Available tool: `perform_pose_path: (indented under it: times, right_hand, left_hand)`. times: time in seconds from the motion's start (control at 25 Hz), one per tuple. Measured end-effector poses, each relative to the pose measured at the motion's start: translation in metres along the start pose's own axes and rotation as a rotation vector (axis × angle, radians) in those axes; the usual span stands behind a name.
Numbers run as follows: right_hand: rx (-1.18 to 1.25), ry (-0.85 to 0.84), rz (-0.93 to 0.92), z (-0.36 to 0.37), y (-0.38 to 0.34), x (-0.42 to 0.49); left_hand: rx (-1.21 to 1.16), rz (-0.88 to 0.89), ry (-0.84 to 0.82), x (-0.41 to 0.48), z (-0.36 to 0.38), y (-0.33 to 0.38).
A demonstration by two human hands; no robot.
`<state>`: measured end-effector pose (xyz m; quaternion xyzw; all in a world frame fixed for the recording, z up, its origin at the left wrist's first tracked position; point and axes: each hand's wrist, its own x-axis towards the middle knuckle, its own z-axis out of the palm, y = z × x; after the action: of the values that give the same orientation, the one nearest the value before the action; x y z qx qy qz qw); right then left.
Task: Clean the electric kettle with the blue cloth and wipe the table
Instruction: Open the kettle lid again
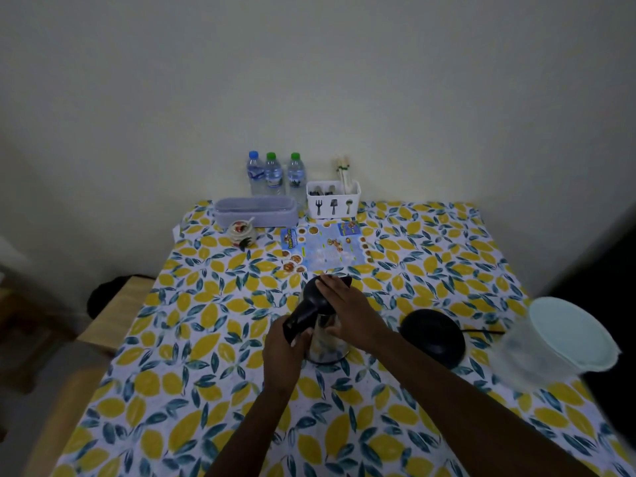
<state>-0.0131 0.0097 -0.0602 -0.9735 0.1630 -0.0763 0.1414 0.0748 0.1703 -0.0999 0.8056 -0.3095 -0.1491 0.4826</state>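
The electric kettle (323, 346), steel-bodied with a black lid and handle, stands near the middle of the table (192, 356) on a lemon-print cloth. My left hand (284, 356) grips the black handle from the near side. My right hand (347, 311) rests over the lid and far side of the body, fingers spread against it. The kettle's round black base (433, 333) lies to the right, apart from the kettle, its cord running right. No blue cloth is visible.
A lidded translucent plastic container (557, 342) stands at the right edge. At the back are three water bottles (275, 173), a white cutlery holder (333, 199), a lilac box (256, 211), a small ceramic jar (241, 232) and a printed leaflet (325, 247). A wooden bench (113, 311) lies left.
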Motion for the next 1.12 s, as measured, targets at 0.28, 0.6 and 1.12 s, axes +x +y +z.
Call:
perform_pose_path:
  times: [0.28,0.6,1.12]
  right_hand:
    - [0.127,0.064,0.022,0.007,0.000,-0.009]
    - [0.124,0.230,0.202,-0.023,0.036,-0.061]
    - [-0.006,0.457,0.584,-0.069,0.132,-0.129]
  left_hand:
    - [-0.182,-0.144,0.009,0.010,-0.002,0.009]
    - [-0.139,-0.088,-0.171,0.013,0.044,0.058]
    - [-0.090,0.079,-0.537,0.054,0.162,0.152]
